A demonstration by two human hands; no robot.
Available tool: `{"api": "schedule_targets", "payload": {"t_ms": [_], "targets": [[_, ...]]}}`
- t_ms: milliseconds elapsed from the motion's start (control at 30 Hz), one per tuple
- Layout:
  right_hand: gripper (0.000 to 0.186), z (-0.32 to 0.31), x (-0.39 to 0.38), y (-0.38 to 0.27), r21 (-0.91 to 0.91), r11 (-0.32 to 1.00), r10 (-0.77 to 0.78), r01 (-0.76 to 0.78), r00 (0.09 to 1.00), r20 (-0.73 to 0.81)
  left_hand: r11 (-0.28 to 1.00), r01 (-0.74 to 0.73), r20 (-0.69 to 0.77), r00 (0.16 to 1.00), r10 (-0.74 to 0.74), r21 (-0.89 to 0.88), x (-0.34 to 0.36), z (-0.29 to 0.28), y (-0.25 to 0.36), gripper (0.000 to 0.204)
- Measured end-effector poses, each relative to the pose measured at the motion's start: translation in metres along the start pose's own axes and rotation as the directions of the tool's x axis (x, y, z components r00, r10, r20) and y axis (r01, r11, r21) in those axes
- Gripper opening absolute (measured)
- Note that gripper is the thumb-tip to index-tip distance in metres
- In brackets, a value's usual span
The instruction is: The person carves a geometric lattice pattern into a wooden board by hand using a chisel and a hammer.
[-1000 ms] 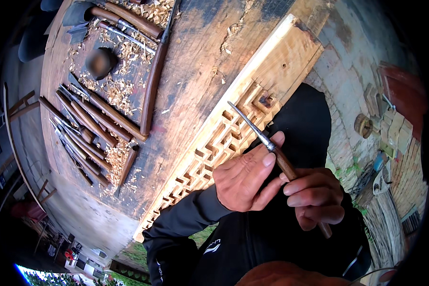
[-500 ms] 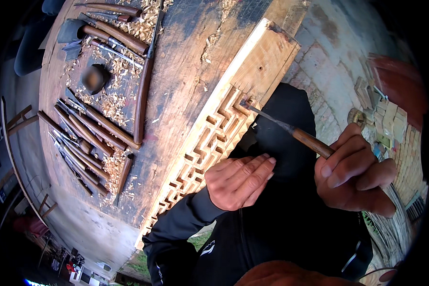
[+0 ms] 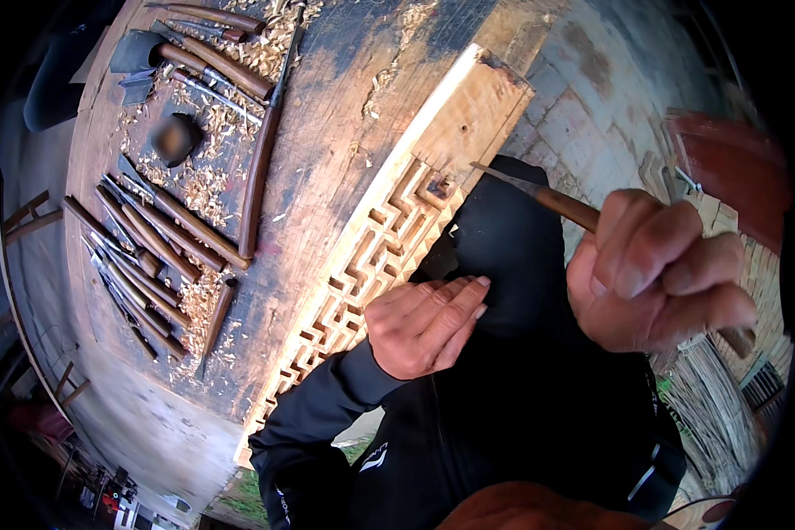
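Note:
A pale wooden panel carved with an openwork fret pattern lies along the edge of a dark workbench. My left hand rests flat on the panel's near edge, fingers loosely together, holding nothing. My right hand is raised close to the camera at the right and grips a wooden-handled chisel. The chisel's thin metal blade points left toward the panel's top cutout and hangs clear of the wood.
Several wooden-handled carving tools lie in a row on the bench's left amid wood shavings. More tools and a dark round object sit at the far end. A long dark stick lies beside them. Paved ground lies to the right.
My right hand drew the chisel back from the panel and up toward the camera. My left hand let go of the blade and settled on the panel's edge.

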State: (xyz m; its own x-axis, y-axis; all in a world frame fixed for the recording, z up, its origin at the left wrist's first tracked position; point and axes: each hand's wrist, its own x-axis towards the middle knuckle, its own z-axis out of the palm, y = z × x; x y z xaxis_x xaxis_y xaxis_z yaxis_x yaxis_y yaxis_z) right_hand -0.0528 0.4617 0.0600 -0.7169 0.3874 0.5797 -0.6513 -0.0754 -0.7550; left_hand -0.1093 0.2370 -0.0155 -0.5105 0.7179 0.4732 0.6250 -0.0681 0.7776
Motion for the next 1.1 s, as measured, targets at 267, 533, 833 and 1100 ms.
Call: {"api": "schedule_targets", "payload": {"t_ms": [267,533,833,1100], "targets": [[0.067,0.016,0.046,-0.010,-0.013,0.985,0.171,-0.170,0.985,0.034,0.973,0.221,-0.027,0.975,-0.223,-0.065,0.026,0.015,0.022,0.073],[0.062,0.033,0.043,0.014,0.008,1.000,-0.017,0.016,0.977,0.215,0.986,0.096,-0.085,0.991,-0.108,-0.137,0.029,0.021,-0.011,0.109],[0.080,0.043,0.051,0.026,-0.064,0.985,0.171,-0.159,0.940,0.295,0.975,0.188,-0.069,0.978,-0.197,-0.121,0.025,0.016,-0.008,0.124],[0.085,0.044,0.053,0.031,-0.075,0.978,0.206,-0.193,0.933,0.295,0.965,0.230,-0.068,0.968,-0.240,-0.128,0.021,0.020,-0.007,0.124]]}}
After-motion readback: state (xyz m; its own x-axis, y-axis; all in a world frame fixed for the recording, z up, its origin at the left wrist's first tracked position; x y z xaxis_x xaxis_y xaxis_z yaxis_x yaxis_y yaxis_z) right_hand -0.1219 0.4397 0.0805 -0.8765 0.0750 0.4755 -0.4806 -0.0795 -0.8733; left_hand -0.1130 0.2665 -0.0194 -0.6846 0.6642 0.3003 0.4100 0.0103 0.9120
